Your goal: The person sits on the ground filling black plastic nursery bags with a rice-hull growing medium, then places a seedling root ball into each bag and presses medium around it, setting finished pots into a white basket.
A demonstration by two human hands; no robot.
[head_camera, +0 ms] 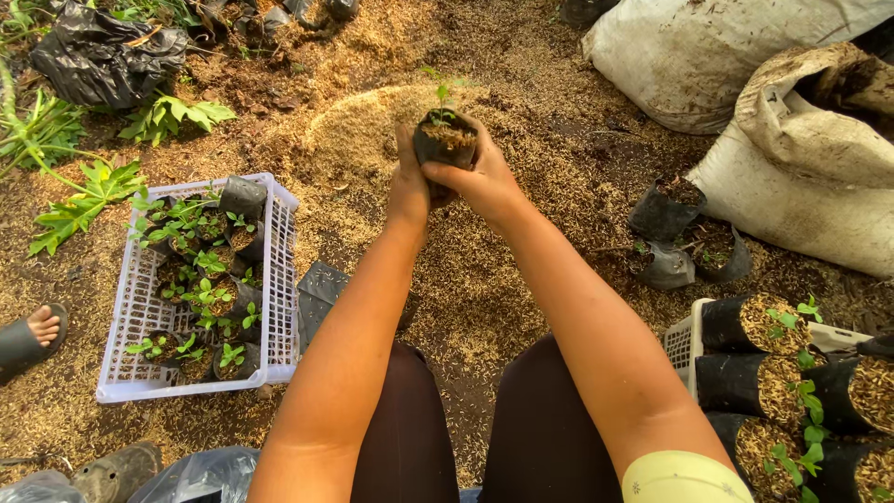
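Observation:
Both hands hold up a small black nursery bag [444, 142] filled with husk-coloured growing mix, with a tiny green seedling [441, 93] standing in it. My left hand [408, 182] cups the bag's left side. My right hand [482, 177] wraps its right side and underside. The bag is raised above a mound of rice husk [372, 140] on the ground. My knees in dark trousers show at the bottom of the view.
A white plastic crate [279, 270] of seedlings in black bags sits at the left. Another crate [684, 340] with filled bags stands at the lower right. Large white sacks [745, 56] lie at the upper right, loose black bags [666, 219] beside them. A sandalled foot [33, 331] is at the far left.

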